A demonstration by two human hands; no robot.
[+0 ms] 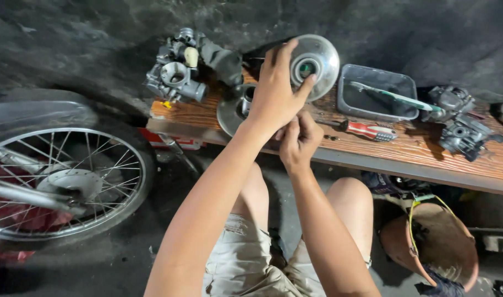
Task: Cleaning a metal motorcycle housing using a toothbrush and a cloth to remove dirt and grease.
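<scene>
The left hand grips a round metal disc tilted over the wooden bench; the right hand is curled beneath, its contents hidden. A slipping disc could strike the carburetor.

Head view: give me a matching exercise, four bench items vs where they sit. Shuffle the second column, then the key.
Things:
1. carburettor
2. round metal disc
3. grey plastic tray
4. red-handled screwdriver

Places:
A. lying flat on the wooden bench, just in front of the tray
B. at the bench's left end
C. held up on edge by the left hand
D. right of the disc, with a green-handled tool inside

Pairs: 1-B, 2-C, 3-D, 4-A
</scene>
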